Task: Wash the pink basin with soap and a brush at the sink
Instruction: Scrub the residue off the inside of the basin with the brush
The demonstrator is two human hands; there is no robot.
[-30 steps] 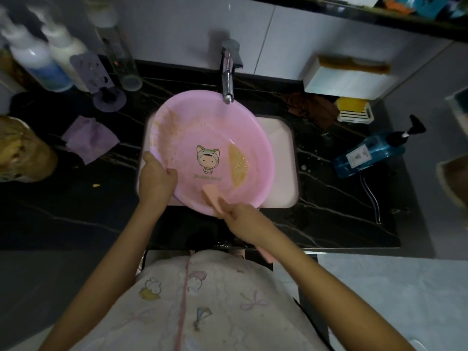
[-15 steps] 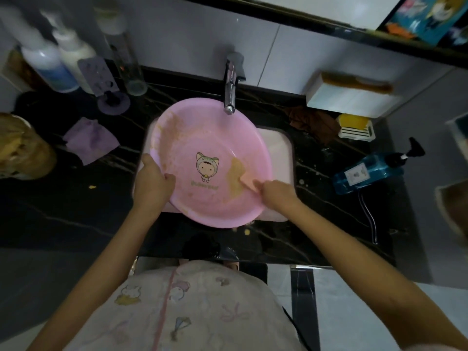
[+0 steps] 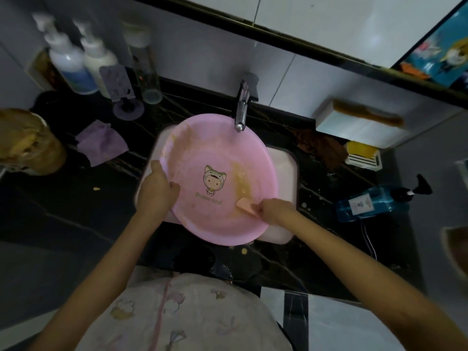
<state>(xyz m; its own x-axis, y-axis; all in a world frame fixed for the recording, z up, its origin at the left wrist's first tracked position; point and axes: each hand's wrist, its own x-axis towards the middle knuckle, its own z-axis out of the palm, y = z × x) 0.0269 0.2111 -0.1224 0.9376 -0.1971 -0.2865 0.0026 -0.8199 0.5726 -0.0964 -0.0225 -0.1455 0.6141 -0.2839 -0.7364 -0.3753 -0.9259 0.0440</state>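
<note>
Basin [image 3: 217,153] – pink, lying across the sink [image 3: 287,171], far rim just under the faucet [image 3: 241,110], near rim overhanging the sink's front edge. Left hand [image 3: 157,191] grips the near-left rim, thumb inside, arm reaching in from below. Right hand [image 3: 274,210] pinches a pink pad [image 3: 244,205] and presses it to the inner wall, at the foot of a yellowish smear [image 3: 239,178]. Right of the basin a strip of sink lies uncovered – beyond it, well apart on the counter [image 3: 63,211], lies a blue bottle [image 3: 372,203].
</note>
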